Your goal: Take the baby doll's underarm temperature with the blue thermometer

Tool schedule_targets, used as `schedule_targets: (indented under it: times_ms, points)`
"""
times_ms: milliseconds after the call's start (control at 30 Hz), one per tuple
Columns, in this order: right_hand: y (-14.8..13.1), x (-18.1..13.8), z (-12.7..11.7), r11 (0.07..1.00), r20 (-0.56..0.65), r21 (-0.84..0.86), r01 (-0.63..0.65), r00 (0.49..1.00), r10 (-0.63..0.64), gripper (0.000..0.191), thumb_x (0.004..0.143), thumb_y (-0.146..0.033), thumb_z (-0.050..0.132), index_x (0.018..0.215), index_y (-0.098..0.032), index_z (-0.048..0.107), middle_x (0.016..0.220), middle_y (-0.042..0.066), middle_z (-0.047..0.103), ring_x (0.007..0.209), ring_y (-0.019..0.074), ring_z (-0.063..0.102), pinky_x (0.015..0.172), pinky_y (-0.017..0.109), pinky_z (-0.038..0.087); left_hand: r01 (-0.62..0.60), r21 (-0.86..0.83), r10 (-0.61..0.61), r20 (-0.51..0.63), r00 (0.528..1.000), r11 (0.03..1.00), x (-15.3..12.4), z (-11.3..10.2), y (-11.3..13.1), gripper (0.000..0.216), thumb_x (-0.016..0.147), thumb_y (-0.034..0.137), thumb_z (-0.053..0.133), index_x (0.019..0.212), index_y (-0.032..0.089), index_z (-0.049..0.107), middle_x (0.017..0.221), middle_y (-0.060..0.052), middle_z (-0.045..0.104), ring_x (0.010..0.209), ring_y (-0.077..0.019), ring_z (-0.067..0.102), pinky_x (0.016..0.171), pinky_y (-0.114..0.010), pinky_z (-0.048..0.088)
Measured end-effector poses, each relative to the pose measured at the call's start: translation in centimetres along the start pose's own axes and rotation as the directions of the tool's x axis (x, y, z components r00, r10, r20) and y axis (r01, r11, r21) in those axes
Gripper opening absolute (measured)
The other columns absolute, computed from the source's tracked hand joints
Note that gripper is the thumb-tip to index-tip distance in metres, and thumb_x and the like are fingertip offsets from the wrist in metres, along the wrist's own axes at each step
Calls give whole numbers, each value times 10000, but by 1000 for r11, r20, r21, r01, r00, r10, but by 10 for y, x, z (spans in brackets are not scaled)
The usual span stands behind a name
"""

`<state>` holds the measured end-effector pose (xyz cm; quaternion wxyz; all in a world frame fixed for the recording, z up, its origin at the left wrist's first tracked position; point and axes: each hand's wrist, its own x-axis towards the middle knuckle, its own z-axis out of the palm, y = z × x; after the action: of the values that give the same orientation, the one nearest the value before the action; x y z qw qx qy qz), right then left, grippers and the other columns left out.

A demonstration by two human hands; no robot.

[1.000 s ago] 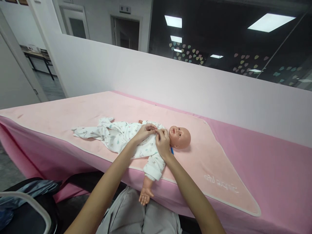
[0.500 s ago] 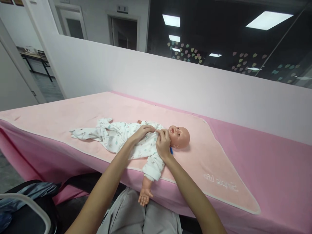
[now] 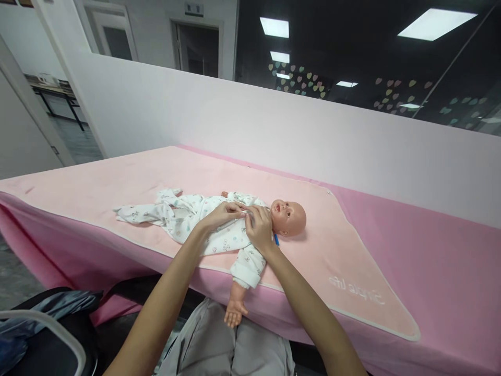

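A baby doll (image 3: 294,218) lies on its back on a peach pad, head to the right. It wears a white printed romper (image 3: 224,241); one bare doll hand (image 3: 235,312) hangs over the near table edge. My left hand (image 3: 224,214) rests over the doll's chest, its fingertips pinching the romper's front fabric. Close beside it, my right hand (image 3: 259,225) curls below the doll's chin, thumb and fingers pinched on the same front edge. Between the fingertips the fastening is too small to make out. Something blue (image 3: 276,239) shows by the doll's neck.
The peach pad (image 3: 336,250) covers much of a pink-clothed table (image 3: 442,250). A low white partition (image 3: 235,120) with dark glass above it stands behind. At lower left is a black chair (image 3: 50,344) with dark blue cloth (image 3: 58,310) on it.
Both hands stay at the romper's chest. My right hand has turned, its fingers now bent down toward the left fingertips. My left hand has shifted slightly left.
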<state>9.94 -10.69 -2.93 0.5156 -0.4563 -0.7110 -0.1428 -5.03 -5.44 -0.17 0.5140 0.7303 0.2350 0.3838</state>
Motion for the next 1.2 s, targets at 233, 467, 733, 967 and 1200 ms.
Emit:
schedule_targets:
  times_ms: [233, 467, 733, 967, 1200]
  points:
    - [2, -1, 2, 996, 0, -92, -9, 1000, 9, 269, 822, -86, 377, 949, -184, 594, 832, 55, 592, 845, 190, 503, 795, 337, 377, 42, 71, -39, -33, 999, 997, -13, -6, 7, 211, 709, 368, 641, 785, 190, 724, 1130, -90, 611, 1096, -280, 508, 964, -400, 359]
    - [0, 1, -1, 996, 5, -77, 47, 999, -47, 278, 822, -83, 372, 957, -180, 595, 859, 65, 599, 841, 195, 506, 781, 340, 396, 7, 119, 6, -104, 995, 993, -22, -6, -8, 193, 701, 350, 666, 756, 166, 686, 1184, -119, 573, 1062, -276, 541, 908, -379, 408]
    - [-11, 1, 1, 976, 180, 52, 212, 959, -218, 268, 833, -140, 428, 1057, -191, 565, 1026, 64, 616, 1021, 181, 516, 967, 389, 354, 2, 17, 1, -153, 988, 1000, -27, 1, -2, 222, 761, 372, 597, 833, 169, 653, 953, -70, 641, 936, -213, 563, 866, -314, 407]
    - [-8, 0, 5, 985, 156, 16, 172, 973, -173, 158, 874, -179, 438, 912, -191, 591, 917, 46, 640, 906, 165, 545, 906, 345, 380, -6, 131, 40, -258, 965, 991, -28, 8, 3, 216, 781, 368, 551, 793, 162, 612, 805, -30, 608, 815, -176, 546, 772, -274, 419]
    - [-7, -2, 6, 988, 104, -84, 131, 987, -122, 139, 887, -239, 457, 840, -186, 577, 763, 25, 624, 769, 159, 523, 828, 319, 371, 5, 163, 26, -191, 981, 987, -31, 7, 6, 231, 769, 354, 567, 848, 148, 636, 858, -54, 651, 845, -199, 585, 782, -292, 443]
